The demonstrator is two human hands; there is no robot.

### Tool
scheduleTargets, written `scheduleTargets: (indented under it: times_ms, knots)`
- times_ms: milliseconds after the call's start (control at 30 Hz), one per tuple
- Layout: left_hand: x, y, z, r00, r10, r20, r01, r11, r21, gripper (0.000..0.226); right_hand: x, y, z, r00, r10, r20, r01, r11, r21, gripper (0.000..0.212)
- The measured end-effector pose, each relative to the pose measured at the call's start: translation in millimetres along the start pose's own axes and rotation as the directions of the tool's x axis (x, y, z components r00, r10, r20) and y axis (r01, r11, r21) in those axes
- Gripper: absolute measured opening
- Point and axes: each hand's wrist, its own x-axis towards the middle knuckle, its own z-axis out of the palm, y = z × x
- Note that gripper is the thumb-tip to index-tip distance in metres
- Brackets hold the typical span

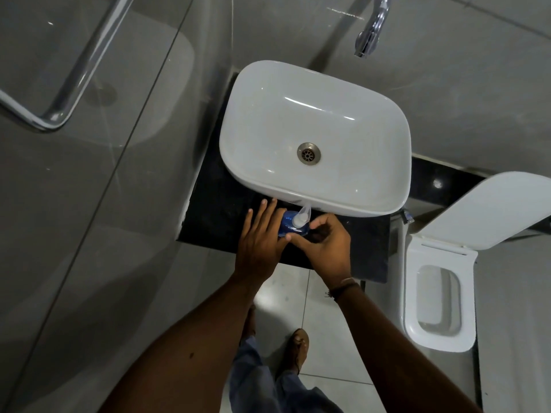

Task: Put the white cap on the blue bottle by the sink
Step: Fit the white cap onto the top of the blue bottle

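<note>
A blue bottle [288,224] stands on the black counter [214,204] just in front of the white sink [316,138]. A white pump cap [301,217] sits on top of it, its nozzle pointing toward the sink. My left hand [259,242] lies against the bottle's left side with fingers spread and extended. On the bottle's right, my right hand [325,245] is curled, thumb and fingertips touching the bottle's lower edge near the cap. Whether either hand truly grips the bottle is unclear.
A chrome tap [371,28] hangs from the wall above the sink. An open white toilet [438,296] stands to the right. A chrome rail [56,114] is on the glass panel at the left. My feet stand on pale floor tiles [325,347] below.
</note>
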Motion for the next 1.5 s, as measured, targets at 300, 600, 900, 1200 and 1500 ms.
scheduleTargets:
  times_ms: [300,600,900,1200,1500]
  knots:
    - [0.6,-5.3,4.6,1.0,0.005,0.009,-0.005,1.0,0.006,0.065,1.9,4.3,-2.2,0.999,-0.044,0.022,0.044,0.999,-0.012,0.053]
    - [0.8,-3.9,4.0,1.0,0.004,0.004,-0.004,1.0,0.018,0.067,7.7,8.8,-5.0,0.993,-0.073,0.089,0.074,0.997,0.0,0.052]
    - [0.9,-3.2,4.5,0.999,0.007,-0.041,-0.006,1.0,0.012,0.064,14.5,-0.6,2.4,0.999,-0.035,-0.022,0.033,0.997,-0.07,0.033]
    - [1.8,-2.0,-1.7,1.0,-0.007,0.01,0.008,0.999,-0.031,0.067,-18.6,1.8,6.9,0.985,0.059,-0.164,-0.058,0.998,0.01,0.063]
    - [3.0,-1.2,0.0,1.0,-0.026,0.01,0.026,1.0,-0.002,0.065,-2.5,-18.9,-8.6,0.976,-0.219,-0.013,0.216,0.969,-0.122,0.045]
